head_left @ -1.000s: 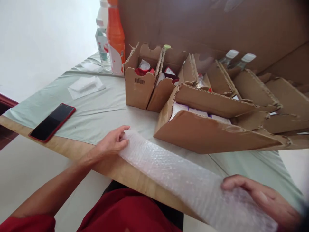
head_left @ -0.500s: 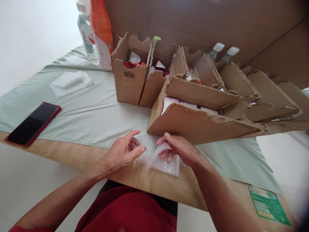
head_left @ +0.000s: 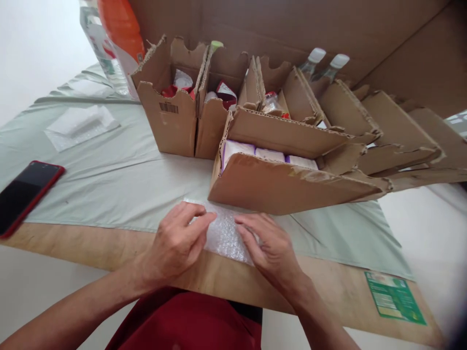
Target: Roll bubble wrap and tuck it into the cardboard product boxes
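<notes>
A folded piece of clear bubble wrap lies on the table's near edge, between my two hands. My left hand rests on its left side, thumb and forefinger pinched on the wrap. On its right side my right hand presses down with the fingers held together. Just behind the wrap stands a low torn cardboard box holding white packets.
A red phone lies at the left edge on a pale green cloth. Behind are taller cardboard boxes with red and white packets, an orange bottle, clear bottles, another folded bubble wrap, a green label.
The long strip of bubble wrap has been folded into a small pad. My right hand came in from the far right to meet the left at the table edge. The view shifted right.
</notes>
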Demonstrator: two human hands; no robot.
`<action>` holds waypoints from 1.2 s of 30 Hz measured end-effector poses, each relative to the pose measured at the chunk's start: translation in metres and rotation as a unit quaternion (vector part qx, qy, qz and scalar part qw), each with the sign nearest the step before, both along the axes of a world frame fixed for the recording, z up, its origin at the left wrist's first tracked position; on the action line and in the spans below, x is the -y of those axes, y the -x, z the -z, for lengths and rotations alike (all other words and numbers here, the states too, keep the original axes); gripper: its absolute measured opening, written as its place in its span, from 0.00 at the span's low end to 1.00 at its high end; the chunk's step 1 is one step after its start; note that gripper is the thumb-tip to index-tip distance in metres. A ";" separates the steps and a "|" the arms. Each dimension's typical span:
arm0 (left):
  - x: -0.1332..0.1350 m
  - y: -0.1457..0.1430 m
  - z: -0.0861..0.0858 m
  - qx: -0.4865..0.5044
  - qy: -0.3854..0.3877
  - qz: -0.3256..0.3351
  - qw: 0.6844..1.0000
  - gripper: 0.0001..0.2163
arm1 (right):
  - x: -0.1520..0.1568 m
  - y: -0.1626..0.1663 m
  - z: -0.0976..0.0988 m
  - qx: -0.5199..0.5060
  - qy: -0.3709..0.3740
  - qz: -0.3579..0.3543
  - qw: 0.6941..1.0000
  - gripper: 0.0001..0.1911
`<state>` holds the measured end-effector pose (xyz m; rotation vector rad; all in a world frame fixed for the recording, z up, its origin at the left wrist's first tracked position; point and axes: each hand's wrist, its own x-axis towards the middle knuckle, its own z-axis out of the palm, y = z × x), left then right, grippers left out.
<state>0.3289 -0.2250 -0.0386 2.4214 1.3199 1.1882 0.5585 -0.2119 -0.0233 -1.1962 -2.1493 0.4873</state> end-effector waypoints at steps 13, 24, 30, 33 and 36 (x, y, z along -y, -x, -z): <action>-0.022 -0.005 0.029 -0.205 0.152 0.089 0.963 0.11 | 0.003 -0.014 0.062 0.253 -0.026 -0.089 0.963 0.28; -0.013 0.050 0.005 -0.121 0.181 -0.201 0.955 0.10 | 0.018 -0.067 0.034 0.149 0.031 0.186 0.971 0.20; -0.019 0.028 0.022 -0.137 0.236 -0.185 0.944 0.09 | 0.002 -0.031 0.040 0.121 0.099 0.194 0.968 0.18; -0.016 0.019 0.022 -0.028 0.248 -0.165 0.954 0.08 | 0.009 -0.027 0.040 0.002 0.159 0.208 0.965 0.15; -0.006 0.016 0.017 0.125 0.300 -0.161 0.932 0.07 | 0.023 -0.031 0.043 -0.098 0.214 0.233 0.944 0.17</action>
